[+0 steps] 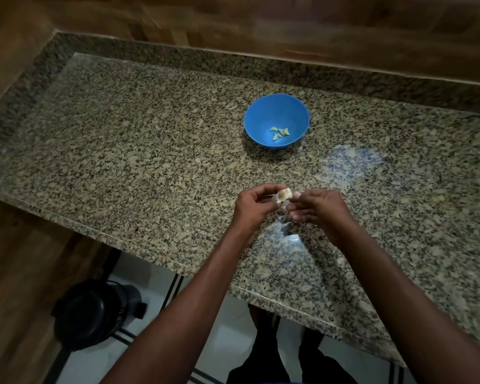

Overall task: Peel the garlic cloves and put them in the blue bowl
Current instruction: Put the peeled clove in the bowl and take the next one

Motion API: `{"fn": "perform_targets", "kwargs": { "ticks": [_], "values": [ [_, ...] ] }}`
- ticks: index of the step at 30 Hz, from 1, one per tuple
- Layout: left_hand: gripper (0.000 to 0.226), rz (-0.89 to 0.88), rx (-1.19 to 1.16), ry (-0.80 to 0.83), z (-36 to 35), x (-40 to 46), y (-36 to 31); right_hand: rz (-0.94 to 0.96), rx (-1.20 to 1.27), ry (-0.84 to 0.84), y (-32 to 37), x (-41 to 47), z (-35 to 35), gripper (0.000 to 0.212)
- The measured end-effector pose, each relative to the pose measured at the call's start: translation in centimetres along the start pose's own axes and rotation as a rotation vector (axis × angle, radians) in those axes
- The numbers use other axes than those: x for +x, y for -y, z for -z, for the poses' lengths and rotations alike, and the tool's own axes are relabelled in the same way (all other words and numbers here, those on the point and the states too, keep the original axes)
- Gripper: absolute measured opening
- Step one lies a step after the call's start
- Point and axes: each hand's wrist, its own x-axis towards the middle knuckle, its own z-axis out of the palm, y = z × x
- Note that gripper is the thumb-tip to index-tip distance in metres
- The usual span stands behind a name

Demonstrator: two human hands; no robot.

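A blue bowl (261, 112) stands on the granite counter, and several pale peeled cloves (280, 133) lie in its bottom. Nearer to me, both hands meet over the counter around one garlic clove (367, 194) with papery skin on it. My left hand (254, 205) pinches the clove from the left with curled fingers. My right hand (320, 207) pinches its right end with thumb and fingertips. The clove is held above the counter, roughly a hand's length in front of the bowl.
The speckled granite counter (150, 151) runs to a wooden wall behind and at the left. Small bits of skin (284, 221) lie under my hands. Below the front edge stands a black pot-like appliance (92, 314) on the tiled floor.
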Motion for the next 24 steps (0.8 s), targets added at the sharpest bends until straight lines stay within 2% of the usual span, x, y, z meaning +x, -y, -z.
{"fn": "perform_targets", "kwargs": {
  "ticks": [8,14,22,24],
  "values": [
    [0.018,-0.069,0.067,0.015,-0.3,-0.6,-0.2,-0.146,0.217,-0.031,0.9,0.5,0.0,0.01],
    [0.036,-0.101,0.074,-0.011,-0.4,-0.6,-0.5,-0.198,0.339,0.014,0.5,0.7,0.0,0.02],
    [0.033,-0.074,0.104,0.02,-0.1,-0.4,-0.5,-0.336,0.433,0.011,0.5,1.4,0.1,0.028],
    [0.032,-0.066,0.101,0.016,0.0,-0.2,-0.6,-0.338,0.457,-0.002,0.7,1.4,-0.3,0.019]
  ]
}}
